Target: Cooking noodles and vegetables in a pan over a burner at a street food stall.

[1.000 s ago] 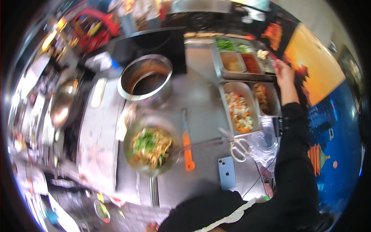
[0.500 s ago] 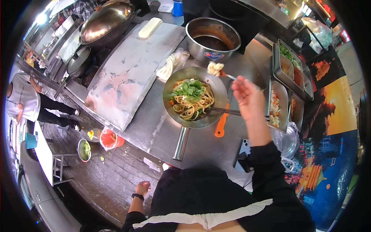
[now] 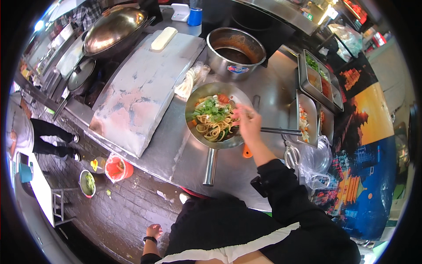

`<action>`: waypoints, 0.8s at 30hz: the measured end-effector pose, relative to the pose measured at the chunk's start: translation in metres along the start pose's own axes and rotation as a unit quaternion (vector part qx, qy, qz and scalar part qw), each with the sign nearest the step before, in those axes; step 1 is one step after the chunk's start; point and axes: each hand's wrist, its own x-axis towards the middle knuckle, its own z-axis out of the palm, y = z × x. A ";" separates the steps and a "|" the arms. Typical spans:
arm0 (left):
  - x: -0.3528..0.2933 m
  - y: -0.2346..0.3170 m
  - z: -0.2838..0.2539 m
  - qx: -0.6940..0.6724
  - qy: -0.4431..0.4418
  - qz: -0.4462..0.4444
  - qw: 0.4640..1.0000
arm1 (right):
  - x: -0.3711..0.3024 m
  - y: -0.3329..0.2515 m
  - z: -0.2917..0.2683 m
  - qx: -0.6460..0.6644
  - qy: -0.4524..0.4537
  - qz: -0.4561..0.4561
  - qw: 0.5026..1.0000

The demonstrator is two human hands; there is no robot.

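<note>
Head view: right hand [image 3: 249,124] over noodle pan [image 3: 198,136], grip unclear; left hand [image 3: 154,230] hangs empty. Pan heavy, noodles slippery; grab long handle [image 3: 210,166].

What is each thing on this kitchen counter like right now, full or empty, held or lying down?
Round metal pan: full of noodles and greens.
Right hand: over the pan, holding long metal tongs.
Left hand: hanging low, empty.
Big steel pot: nearly empty, brown sauce inside.
Brass wok: turned upside down.

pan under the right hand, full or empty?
Full. The pan holds noodles topped with chopped greens and bits of red, and the right hand is over its right edge.
</note>
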 end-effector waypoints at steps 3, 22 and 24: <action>0.010 0.024 0.002 -0.025 -0.035 0.029 0.999 | -0.002 -0.003 -0.005 0.020 0.023 0.027 0.999; 0.039 0.026 0.003 0.613 0.046 0.348 0.708 | 0.179 -0.044 -0.469 -0.426 0.330 -0.063 0.840; 0.037 0.051 -0.005 0.580 0.094 0.379 0.715 | 0.192 -0.030 -0.481 -0.435 0.305 -0.073 0.844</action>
